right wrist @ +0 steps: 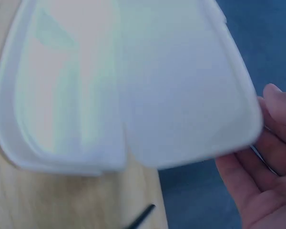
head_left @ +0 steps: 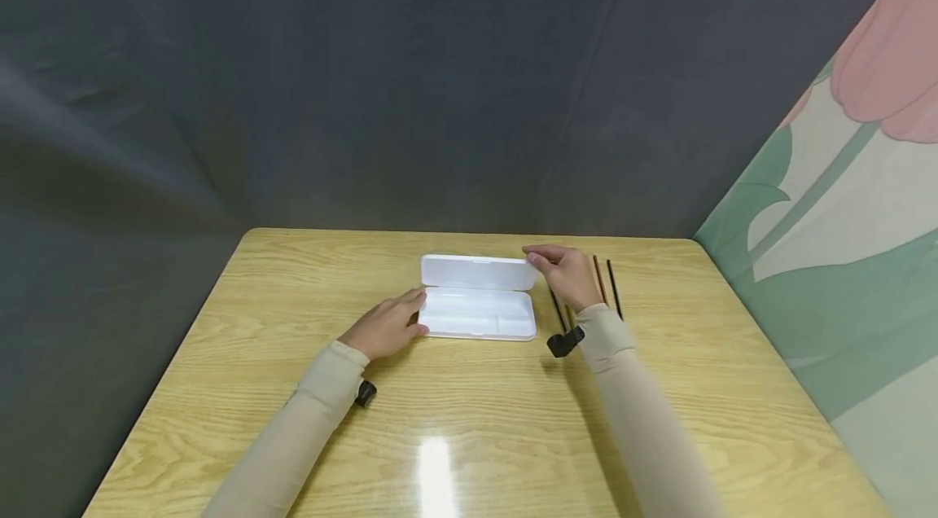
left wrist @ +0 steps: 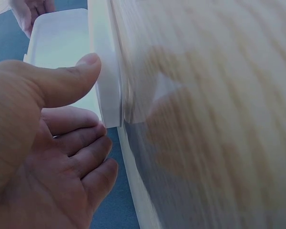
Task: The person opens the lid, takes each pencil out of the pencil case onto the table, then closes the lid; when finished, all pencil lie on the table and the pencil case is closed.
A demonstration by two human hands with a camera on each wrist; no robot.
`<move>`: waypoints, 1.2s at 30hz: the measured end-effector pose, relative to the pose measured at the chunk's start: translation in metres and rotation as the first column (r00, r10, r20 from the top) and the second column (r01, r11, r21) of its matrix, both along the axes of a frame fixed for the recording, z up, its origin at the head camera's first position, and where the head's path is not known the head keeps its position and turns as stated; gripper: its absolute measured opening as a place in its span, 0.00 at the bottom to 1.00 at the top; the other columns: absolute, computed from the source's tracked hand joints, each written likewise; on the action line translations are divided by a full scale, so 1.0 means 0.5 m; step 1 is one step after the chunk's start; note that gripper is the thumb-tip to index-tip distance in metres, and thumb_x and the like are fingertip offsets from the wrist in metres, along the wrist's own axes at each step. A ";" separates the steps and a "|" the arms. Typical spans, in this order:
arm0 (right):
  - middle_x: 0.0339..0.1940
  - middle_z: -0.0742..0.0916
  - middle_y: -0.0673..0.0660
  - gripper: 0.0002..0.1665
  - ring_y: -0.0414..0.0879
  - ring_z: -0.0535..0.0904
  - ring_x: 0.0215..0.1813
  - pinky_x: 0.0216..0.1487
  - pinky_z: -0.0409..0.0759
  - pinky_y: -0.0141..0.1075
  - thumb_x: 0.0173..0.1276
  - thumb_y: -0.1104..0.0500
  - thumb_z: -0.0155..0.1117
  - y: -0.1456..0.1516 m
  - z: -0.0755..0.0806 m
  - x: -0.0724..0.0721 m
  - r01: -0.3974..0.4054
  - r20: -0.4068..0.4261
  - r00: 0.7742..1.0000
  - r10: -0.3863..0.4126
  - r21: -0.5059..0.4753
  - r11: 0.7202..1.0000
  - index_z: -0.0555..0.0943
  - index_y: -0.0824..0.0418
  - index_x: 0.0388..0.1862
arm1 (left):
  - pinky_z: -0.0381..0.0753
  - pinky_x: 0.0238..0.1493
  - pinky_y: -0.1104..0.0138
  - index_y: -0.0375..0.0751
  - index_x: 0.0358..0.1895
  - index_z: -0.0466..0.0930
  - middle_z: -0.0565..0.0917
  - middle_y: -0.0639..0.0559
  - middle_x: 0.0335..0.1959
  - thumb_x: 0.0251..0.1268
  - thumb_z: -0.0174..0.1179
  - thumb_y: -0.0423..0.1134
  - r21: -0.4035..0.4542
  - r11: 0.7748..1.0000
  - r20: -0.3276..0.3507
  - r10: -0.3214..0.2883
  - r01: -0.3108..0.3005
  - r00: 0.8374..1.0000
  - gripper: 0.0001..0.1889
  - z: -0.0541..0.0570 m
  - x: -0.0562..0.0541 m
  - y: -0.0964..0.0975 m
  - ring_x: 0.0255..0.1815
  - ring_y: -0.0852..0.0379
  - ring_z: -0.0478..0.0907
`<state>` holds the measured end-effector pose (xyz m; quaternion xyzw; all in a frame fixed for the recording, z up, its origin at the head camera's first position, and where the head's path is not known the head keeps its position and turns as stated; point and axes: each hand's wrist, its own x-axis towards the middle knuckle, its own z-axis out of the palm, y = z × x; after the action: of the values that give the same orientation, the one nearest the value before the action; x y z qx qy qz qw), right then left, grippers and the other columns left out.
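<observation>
A white hinged pencil case [head_left: 462, 305] lies on the table with its lid [head_left: 476, 272] raised along the back. Inside the base, a low divider stands toward the right; no pencils are in it. My left hand [head_left: 388, 324] is at the case's left end, thumb by the front corner and the other fingers along the end, loosely bent. My right hand [head_left: 567, 272] is at the lid's upper right corner. In the right wrist view, its fingers [right wrist: 238, 179] pass behind the lid's edge while the thumb stays beside the edge, apart from the inner face.
Several thin sticks, pencil-like, lie right of the case, partly under my right forearm: a black one [head_left: 558, 309], a reddish one [head_left: 599, 278] and another black one [head_left: 614, 287]. The wooden table [head_left: 308, 265] ends at a dark curtain [head_left: 410, 94]; a floral curtain [head_left: 850, 274] hangs at the right.
</observation>
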<state>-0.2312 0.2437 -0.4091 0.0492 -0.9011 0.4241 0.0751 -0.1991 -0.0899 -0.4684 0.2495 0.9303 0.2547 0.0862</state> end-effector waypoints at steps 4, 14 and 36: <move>0.55 0.90 0.57 0.15 0.54 0.85 0.60 0.62 0.84 0.53 0.76 0.51 0.63 -0.010 -0.007 0.003 -0.023 0.051 0.998 0.023 0.000 1.000 0.89 0.53 0.53 | 0.65 0.80 0.53 0.37 0.79 0.58 0.57 0.47 0.83 0.75 0.59 0.50 0.012 1.000 -0.011 -0.003 0.003 1.000 0.37 -0.003 -0.002 0.008 0.82 0.46 0.59; 0.51 0.91 0.53 0.09 0.48 0.88 0.52 0.52 0.89 0.44 0.73 0.57 0.67 0.001 -0.002 0.033 -0.221 0.115 0.971 0.210 0.098 0.970 0.90 0.50 0.48 | 0.71 0.76 0.48 0.34 0.77 0.62 0.64 0.40 0.79 0.69 0.64 0.56 0.047 0.995 -0.019 0.094 -0.093 0.995 0.43 0.003 -0.013 -0.004 0.77 0.39 0.66; 0.55 0.90 0.56 0.12 0.52 0.88 0.57 0.56 0.88 0.41 0.63 0.62 0.75 -0.063 -0.103 0.061 -0.257 -0.100 0.944 0.315 0.376 0.890 0.90 0.58 0.46 | 0.80 0.67 0.59 0.38 0.61 0.83 0.76 0.43 0.71 0.72 0.62 0.43 0.064 0.998 -0.196 -0.004 0.017 0.981 0.19 0.004 0.008 -0.002 0.74 0.45 0.72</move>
<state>-0.2008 0.2122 -0.4608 0.2280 -0.9371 0.2541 0.0727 -0.1952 -0.0910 -0.4662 0.2808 0.9242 0.2587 -0.0127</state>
